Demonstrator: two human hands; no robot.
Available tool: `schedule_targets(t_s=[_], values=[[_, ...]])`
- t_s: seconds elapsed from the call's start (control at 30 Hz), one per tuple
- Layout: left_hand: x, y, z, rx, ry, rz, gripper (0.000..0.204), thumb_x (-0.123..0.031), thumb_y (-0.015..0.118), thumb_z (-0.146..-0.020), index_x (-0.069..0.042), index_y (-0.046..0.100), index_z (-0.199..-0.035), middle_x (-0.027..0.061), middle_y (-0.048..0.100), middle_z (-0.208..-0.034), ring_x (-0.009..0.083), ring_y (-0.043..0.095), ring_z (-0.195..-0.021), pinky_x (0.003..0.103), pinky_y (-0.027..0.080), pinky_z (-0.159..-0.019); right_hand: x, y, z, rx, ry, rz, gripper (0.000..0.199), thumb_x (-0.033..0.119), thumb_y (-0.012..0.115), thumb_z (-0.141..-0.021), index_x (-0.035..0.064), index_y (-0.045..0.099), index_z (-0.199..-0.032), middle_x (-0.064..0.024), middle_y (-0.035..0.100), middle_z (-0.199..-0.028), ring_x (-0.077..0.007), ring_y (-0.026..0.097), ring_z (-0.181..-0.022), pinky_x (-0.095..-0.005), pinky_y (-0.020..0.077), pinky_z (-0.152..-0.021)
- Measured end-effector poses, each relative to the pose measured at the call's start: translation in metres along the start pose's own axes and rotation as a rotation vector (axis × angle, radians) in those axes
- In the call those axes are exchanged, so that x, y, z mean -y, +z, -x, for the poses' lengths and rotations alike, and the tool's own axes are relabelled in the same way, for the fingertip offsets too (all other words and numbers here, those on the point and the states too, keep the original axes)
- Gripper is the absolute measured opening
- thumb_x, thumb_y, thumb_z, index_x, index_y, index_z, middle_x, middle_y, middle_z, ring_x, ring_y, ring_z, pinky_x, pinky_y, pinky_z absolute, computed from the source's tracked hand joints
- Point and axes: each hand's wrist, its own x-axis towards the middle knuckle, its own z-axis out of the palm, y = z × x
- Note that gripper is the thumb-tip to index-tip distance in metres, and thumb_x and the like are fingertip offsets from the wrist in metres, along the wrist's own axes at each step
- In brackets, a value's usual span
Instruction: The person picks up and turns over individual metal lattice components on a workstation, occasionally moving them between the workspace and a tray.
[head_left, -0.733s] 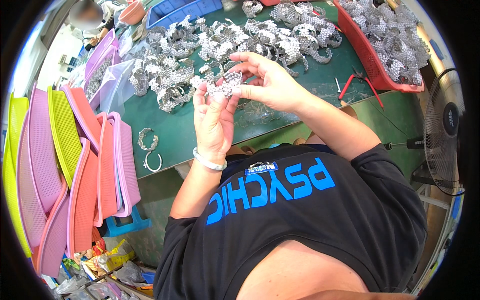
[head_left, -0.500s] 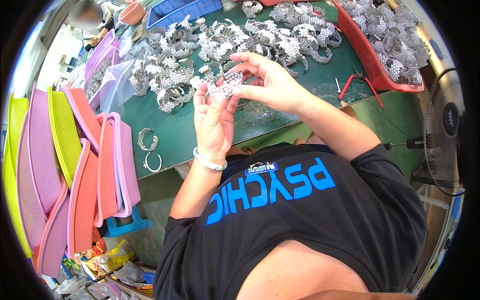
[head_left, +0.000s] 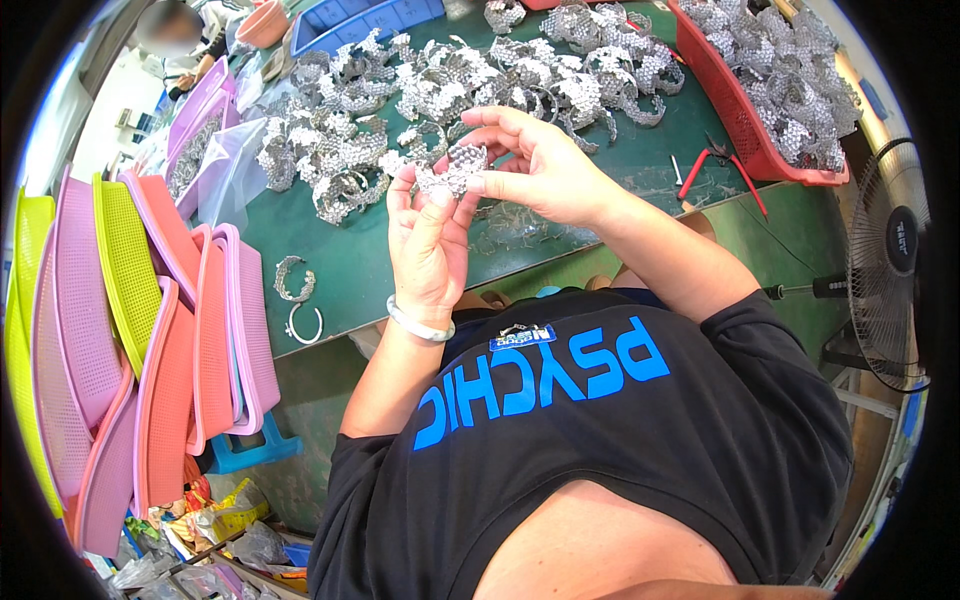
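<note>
Both hands are raised over the green table (head_left: 350, 260) and pinch one small silver studded piece (head_left: 452, 172) between them. My left hand (head_left: 428, 240), with a pale bangle on its wrist, grips the piece from below with thumb and fingers. My right hand (head_left: 535, 170) holds its right end from above, fingers curled. Behind the hands lies a wide heap of similar silver studded bands (head_left: 450, 90).
A red basket (head_left: 745, 110) full of silver pieces stands at the right, red-handled pliers (head_left: 720, 170) beside it. Two finished silver rings (head_left: 298, 300) lie at the table's near left. Pink, yellow and orange trays (head_left: 130, 330) lean at the left. A fan (head_left: 885, 270) stands right. Another person sits far left.
</note>
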Motion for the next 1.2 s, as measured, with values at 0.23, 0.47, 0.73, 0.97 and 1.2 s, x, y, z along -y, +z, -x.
schedule_targets(t_s=[0.23,0.47,0.73,0.97,1.2], values=[[0.0,0.0,0.0,0.032,0.038,-0.072,0.049,0.001,0.056,-0.081,-0.011,0.033,-0.123,0.0121,0.043,-0.122,0.024,0.047,-0.111,0.04,0.042,-0.092,-0.002,0.001,0.001,-0.051,-0.037,0.002,0.061,0.005,0.066,-0.075,0.0031,0.036,-0.129,-0.01,0.05,-0.116,-0.0141,0.049,-0.104,-0.0274,0.042,-0.084],[-0.004,0.002,0.001,0.063,0.088,-0.171,0.056,0.001,0.058,-0.081,-0.013,0.034,-0.129,0.0115,0.043,-0.124,0.0228,0.047,-0.109,0.039,0.042,-0.091,-0.001,0.002,0.002,-0.097,-0.289,0.132,0.065,0.002,0.066,-0.073,0.0047,0.035,-0.131,-0.0092,0.045,-0.127,-0.0176,0.045,-0.115,-0.0286,0.0402,-0.086],[-0.002,-0.007,0.005,-0.006,0.072,-0.213,0.052,0.001,0.055,-0.082,-0.006,0.034,-0.13,0.0111,0.049,-0.117,0.0203,0.05,-0.105,0.037,0.043,-0.089,-0.005,0.001,0.003,-0.116,-0.395,0.334,0.068,0.001,0.066,-0.073,0.0047,0.034,-0.132,-0.0091,0.046,-0.127,-0.0174,0.044,-0.117,-0.0292,0.04,-0.087],[-0.005,-0.018,0.024,-0.022,0.225,-0.702,0.046,0.004,0.053,-0.082,0.002,0.038,-0.125,0.012,0.051,-0.113,0.018,0.052,-0.102,0.029,0.042,-0.09,-0.003,-0.003,-0.007,-0.083,-0.107,0.105,0.068,0.002,0.068,-0.072,0.005,0.035,-0.131,-0.0077,0.045,-0.126,-0.0171,0.043,-0.117,-0.0308,0.0405,-0.086],[0.001,-0.046,0.038,0.058,0.531,-1.112,0.04,0.005,0.057,-0.074,0.004,0.049,-0.114,0.0169,0.051,-0.111,0.0239,0.054,-0.097,0.031,0.046,-0.082,-0.006,-0.018,-0.036,-0.116,-0.138,0.099,0.067,0.009,0.071,-0.069,0.0059,0.038,-0.128,-0.0121,0.051,-0.116,-0.0153,0.049,-0.095,-0.0285,0.0449,-0.077]])
